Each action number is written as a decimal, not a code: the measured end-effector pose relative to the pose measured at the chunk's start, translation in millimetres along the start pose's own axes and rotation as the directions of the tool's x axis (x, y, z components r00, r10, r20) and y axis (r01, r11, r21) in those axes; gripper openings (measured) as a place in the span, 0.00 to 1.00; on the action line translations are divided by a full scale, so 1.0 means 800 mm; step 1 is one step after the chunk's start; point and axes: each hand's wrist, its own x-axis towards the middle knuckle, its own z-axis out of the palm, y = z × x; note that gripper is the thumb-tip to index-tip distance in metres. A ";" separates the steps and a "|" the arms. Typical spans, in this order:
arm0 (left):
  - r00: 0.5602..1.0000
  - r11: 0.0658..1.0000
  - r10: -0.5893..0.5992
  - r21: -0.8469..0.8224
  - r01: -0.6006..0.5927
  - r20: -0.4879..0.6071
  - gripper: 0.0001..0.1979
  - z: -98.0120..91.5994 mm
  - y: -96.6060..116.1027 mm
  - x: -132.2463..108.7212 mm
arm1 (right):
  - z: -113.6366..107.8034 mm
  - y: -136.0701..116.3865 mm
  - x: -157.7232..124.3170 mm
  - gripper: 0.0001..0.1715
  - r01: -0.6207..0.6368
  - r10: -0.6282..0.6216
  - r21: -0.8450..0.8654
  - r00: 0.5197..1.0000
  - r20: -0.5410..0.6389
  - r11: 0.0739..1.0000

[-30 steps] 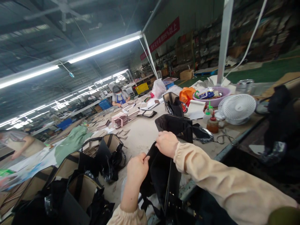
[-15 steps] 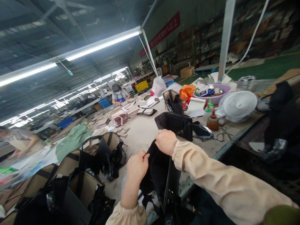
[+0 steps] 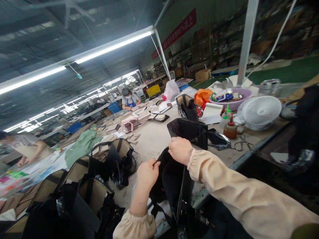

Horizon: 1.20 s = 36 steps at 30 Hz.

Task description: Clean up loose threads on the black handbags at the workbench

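Note:
A black handbag (image 3: 171, 177) hangs at the near table edge, its mouth spread and its dark inside showing. My left hand (image 3: 147, 174) pinches the bag's left rim between thumb and fingers. On the far rim, my right hand (image 3: 180, 150) is closed with its knuckles up; the fingertips are hidden behind the hand. Gold-coloured metal fittings show low on the bag. Just beyond my right hand, another black bag (image 3: 188, 131) stands open on the table.
Several black bags with tan insides (image 3: 93, 196) crowd the left. Stacked brown pieces (image 3: 131, 124) lie mid-table. To the right are a white fan (image 3: 260, 113), scissors (image 3: 245, 145), a glue bottle (image 3: 230, 127) and a purple basin (image 3: 245, 99). A co-worker (image 3: 130, 99) sits at the far end, another person (image 3: 32, 146) at left.
The view has shifted slightly, so the scene sits a little further right. Both hands keep their hold on the bag's rim. The person at left has moved an arm.

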 end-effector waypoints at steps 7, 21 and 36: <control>1.000 1.000 0.006 -0.001 -0.006 0.007 0.15 -0.002 0.003 0.000 | 0.003 -0.003 0.007 0.17 -0.017 0.017 -0.001 1.000 0.000 1.000; 0.996 1.000 -0.003 -0.014 0.004 0.091 0.14 -0.019 0.017 0.007 | 0.016 -0.003 0.008 0.15 -0.017 0.018 0.012 0.994 -0.112 1.000; 0.997 0.995 -0.019 0.101 0.011 0.072 0.16 -0.009 0.041 0.035 | 0.012 0.004 0.009 0.17 -0.052 0.055 0.042 0.995 -0.081 0.998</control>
